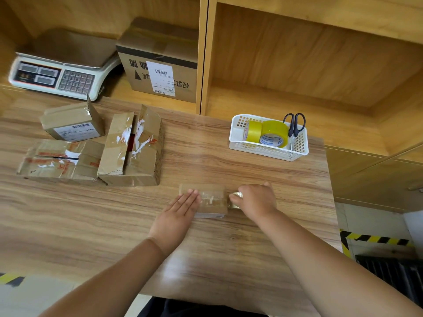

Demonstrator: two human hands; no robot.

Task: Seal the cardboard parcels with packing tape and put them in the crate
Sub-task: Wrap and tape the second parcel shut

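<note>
A small flat cardboard parcel (211, 201) lies on the wooden table (206, 252) in front of me. My left hand (180, 210) presses flat on its left part with straight fingers. My right hand (255, 200) grips a roll of clear packing tape (235, 200) at the parcel's right edge. Three larger unsealed parcels lie at the left: one with open flaps (134, 148), a flattened one (60, 160) and one with a label (72, 123). The dark crate (393, 274) shows at the lower right, beside the table.
A white basket (267, 149) at the right holds two yellow tape rolls (266, 132) and black scissors (295, 124). A weighing scale (61, 72) and a big labelled box (160, 62) stand in the shelf behind. Black-and-yellow hazard tape (375, 239) marks the floor.
</note>
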